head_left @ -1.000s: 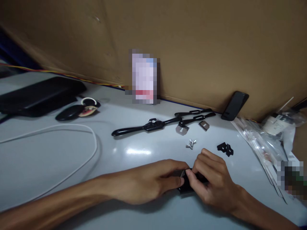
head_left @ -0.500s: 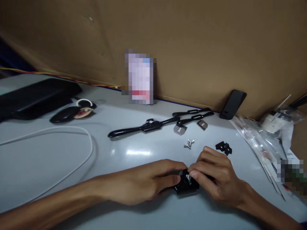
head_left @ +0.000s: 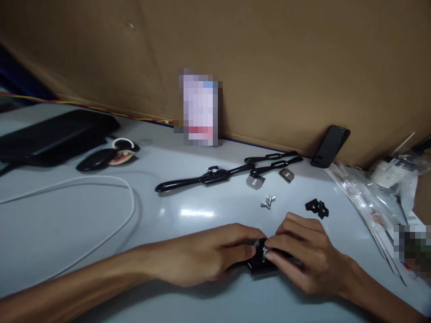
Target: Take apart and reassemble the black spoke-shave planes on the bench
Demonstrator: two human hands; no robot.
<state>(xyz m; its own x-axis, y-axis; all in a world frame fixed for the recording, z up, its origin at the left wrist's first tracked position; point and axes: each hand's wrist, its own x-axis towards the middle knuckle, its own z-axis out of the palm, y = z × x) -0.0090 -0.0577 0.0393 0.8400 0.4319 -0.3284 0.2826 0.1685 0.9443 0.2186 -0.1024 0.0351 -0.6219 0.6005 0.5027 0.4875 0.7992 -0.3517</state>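
My left hand (head_left: 215,255) is closed on a black spokeshave (head_left: 261,268), its thumb pressing on the cap at the middle. My right hand (head_left: 303,255) pinches a silver wing screw (head_left: 264,255) on that cap between thumb and fingers. Farther back lies another spokeshave (head_left: 215,177) with its cap fitted. Beside it are two black spokeshave bodies (head_left: 278,166) without blades and two loose steel blades (head_left: 255,181). Several silver wing screws (head_left: 268,202) form a small pile beyond my hands. Two black caps (head_left: 317,207) lie beyond my right hand.
A phone (head_left: 330,146) leans against the cardboard wall (head_left: 269,67). Plastic bags (head_left: 367,202) and a white jar (head_left: 390,171) stand at the right. On the left are a black case (head_left: 57,134), a mouse-like black object (head_left: 96,160) and a white cable (head_left: 133,202).
My right fingers have shifted on the wing screw, which now points a different way. The left hand keeps its hold on the spokeshave. The whole view has moved slightly.
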